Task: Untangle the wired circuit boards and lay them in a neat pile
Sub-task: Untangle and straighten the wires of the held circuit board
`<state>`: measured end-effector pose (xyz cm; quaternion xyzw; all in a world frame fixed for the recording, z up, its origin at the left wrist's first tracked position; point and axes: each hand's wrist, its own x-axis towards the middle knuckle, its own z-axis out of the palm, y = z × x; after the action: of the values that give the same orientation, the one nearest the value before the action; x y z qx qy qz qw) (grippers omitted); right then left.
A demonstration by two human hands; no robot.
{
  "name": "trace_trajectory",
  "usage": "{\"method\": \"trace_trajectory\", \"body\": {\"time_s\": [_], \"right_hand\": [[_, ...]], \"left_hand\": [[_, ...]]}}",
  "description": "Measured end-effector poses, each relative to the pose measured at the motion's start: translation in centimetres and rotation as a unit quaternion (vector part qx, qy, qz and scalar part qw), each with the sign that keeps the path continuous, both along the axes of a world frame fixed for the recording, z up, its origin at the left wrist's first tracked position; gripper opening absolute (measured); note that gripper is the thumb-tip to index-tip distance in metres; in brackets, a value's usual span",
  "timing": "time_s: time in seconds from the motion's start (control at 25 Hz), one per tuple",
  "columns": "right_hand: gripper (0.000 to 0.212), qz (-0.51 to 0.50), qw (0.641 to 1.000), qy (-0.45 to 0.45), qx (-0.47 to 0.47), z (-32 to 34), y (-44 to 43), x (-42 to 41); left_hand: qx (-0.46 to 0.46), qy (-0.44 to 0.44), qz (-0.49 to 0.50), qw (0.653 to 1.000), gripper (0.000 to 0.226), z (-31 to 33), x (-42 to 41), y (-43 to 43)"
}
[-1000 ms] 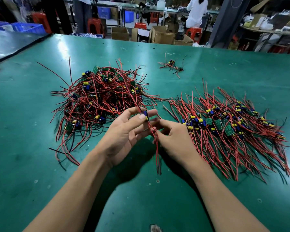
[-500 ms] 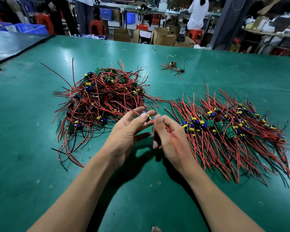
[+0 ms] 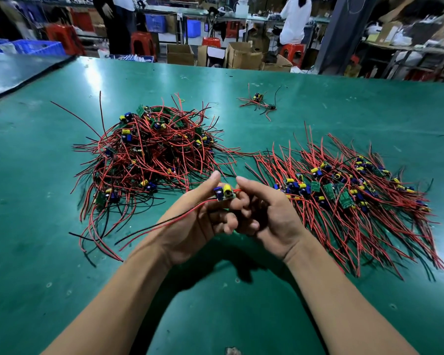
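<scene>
- Two changes since a moment ago: the circuit board point(image 3: 224, 192) now lies flat on the curled fingers of your left hand point(image 3: 198, 226), and its red and black wires point(image 3: 164, 224) trail left across that wrist instead of draping over your right hand point(image 3: 272, 221).
- Your left thumb stands raised, clear of the board.
- Your right fingers curl against the left ones at the board's right end; whether they grip a lead cannot be told.
- It is small and green, with a blue part beside a yellow one on top.
- You hold it above the green table point(image 3: 215, 303), between the tangled heap point(image 3: 151, 152) and the combed pile point(image 3: 344, 196).
</scene>
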<state>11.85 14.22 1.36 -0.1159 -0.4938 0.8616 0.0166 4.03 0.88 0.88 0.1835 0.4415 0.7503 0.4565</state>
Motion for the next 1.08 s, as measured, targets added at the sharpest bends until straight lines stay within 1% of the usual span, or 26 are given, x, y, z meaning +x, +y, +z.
{"method": "trace_trajectory", "body": {"time_s": [0.08,0.16,0.24,0.32,0.4,0.52,0.56,0.64,0.72,0.8,0.96,1.08], "right_hand": [[0.033,-0.006,1.000,-0.015,-0.006,-0.3,0.0,-0.3],[0.028,-0.017,1.000,-0.020,-0.006,-0.5,-0.1,-0.6],[0.031,-0.038,0.997,-0.030,0.060,-0.8,0.0,-0.7],[0.032,-0.047,0.992,-0.032,0.116,-1.3,0.1,-0.7],[0.031,-0.035,0.989,-0.038,0.136,-1.5,0.1,-0.7],[0.025,0.000,0.993,-0.045,0.113,-1.6,-0.2,-0.6],[0.025,0.013,0.994,-0.046,0.102,-1.6,-0.2,-0.6],[0.026,0.014,0.994,-0.045,0.097,-1.6,-0.2,-0.6],[0.027,-0.008,0.994,-0.043,0.098,-1.6,0.0,-0.8],[0.027,-0.016,0.994,-0.042,0.097,-1.8,0.1,-1.0],[0.037,0.032,0.993,-0.030,0.113,-2.3,-0.4,-0.7],[0.031,0.053,0.988,-0.045,0.140,-2.3,-0.3,-0.6]], "left_hand": [[0.001,0.005,0.003,1.000,0.033,-0.1,0.1,0.0],[0.002,0.005,0.031,1.000,0.018,-0.7,0.4,0.2],[-0.018,0.018,0.064,0.998,0.011,-1.0,0.5,0.4],[-0.047,0.025,0.092,0.994,0.014,-1.3,0.2,0.5],[-0.071,0.042,0.088,0.993,0.015,-1.2,0.0,0.2],[-0.114,0.069,0.040,0.990,0.010,-1.1,0.3,0.0],[-0.133,0.075,0.038,0.988,0.009,-1.2,0.4,0.1],[-0.154,0.078,0.060,0.983,0.015,-1.2,0.4,0.3],[-0.152,0.070,0.076,0.983,0.019,-1.1,0.4,0.3],[-0.152,0.070,0.079,0.983,0.017,-1.0,0.4,0.3],[-0.142,0.101,0.056,0.983,0.017,-1.2,0.7,0.2],[-0.142,0.118,0.026,0.982,0.015,-1.2,0.8,0.0]]}}
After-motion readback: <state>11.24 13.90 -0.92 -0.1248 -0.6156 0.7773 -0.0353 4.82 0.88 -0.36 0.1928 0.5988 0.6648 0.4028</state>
